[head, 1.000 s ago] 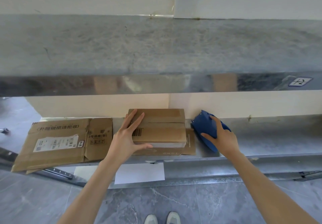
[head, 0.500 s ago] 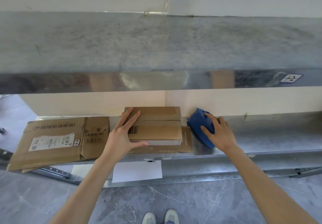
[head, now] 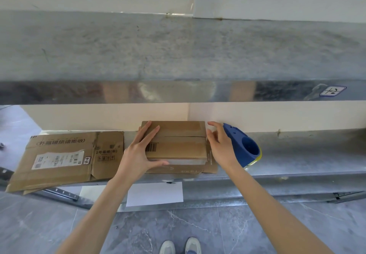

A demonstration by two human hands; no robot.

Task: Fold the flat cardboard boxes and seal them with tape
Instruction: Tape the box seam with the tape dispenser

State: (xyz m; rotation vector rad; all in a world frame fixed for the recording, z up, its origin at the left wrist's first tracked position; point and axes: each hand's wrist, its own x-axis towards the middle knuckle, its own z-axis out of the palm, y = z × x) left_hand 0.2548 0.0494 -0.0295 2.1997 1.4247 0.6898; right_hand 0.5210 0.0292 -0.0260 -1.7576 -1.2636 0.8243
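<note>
Brown cardboard box [head: 176,141], folded up & closed, sits approx mid-scene on the lower metal shelf [head: 307,154], far side by the wall. Its base is hidden: it rests on a flat cardboard sheet [head: 174,169], of which only a near strip & the right edge show. The print on that strip is too small to read. A pale band runs along the box's near face; tape or not, can't tell. To the left, a flattened box [head: 65,158] overhangs the shelf's near edge, w/ more cardboard under it, mostly covered. The upper shelf [head: 178,52] blocks much of the wall, and its shiny front edge gives only blurred reflections. The sticker [head: 332,91] at its right end has a marking that's not legible. White paper [head: 154,194] hangs below the lower shelf's front. Shoes [head: 180,246] are cut off at the bottom.

Left hand [head: 138,151]: fingers straight & flat on the box top at its left end, thumb stretched along the near face, not curled round. Right hand [head: 219,147]: at the box's right end, fingers loosely bent, relaxed, gripping nothing. Its fingertips are by the top right edge, contact unclear. The blue tape dispenser [head: 243,147] stands on the shelf just right of that hand, partly behind it; touching or not, can't tell. Both forearms reach in from the near side.
</note>
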